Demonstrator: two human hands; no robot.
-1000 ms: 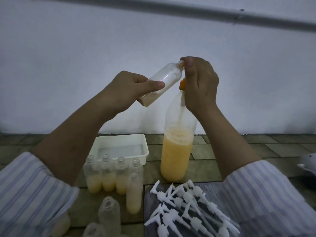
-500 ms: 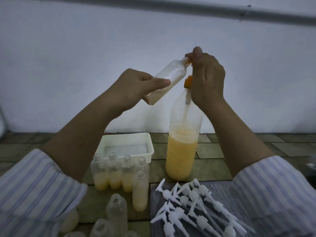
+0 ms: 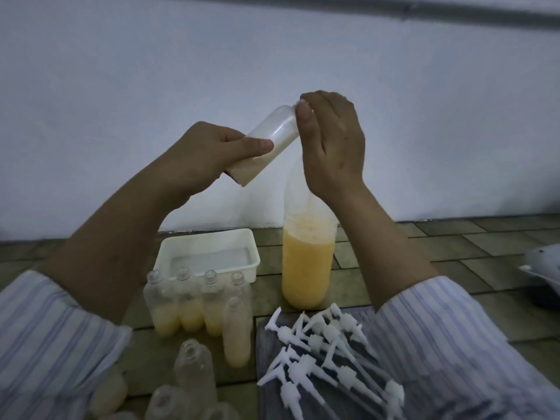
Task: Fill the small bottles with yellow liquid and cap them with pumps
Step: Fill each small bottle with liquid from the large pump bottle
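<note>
tray: white plastic tray [image 3: 209, 245], centre-left of frame, on tiled floor [image 3: 448, 247]
wall: pale wall [image 3: 151, 71], upper half
pipe: grey pipe [image 3: 454, 12] across top
board: dark board [image 3: 266, 401], bottom centre

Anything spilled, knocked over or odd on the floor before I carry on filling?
No spill or tipped bottle shows. The filled bottles stand upright by the white tray, the big bottle is upright, and the pumps lie loosely heaped on the board. Only the small bottle is tilted, gripped by the left hand.
</note>
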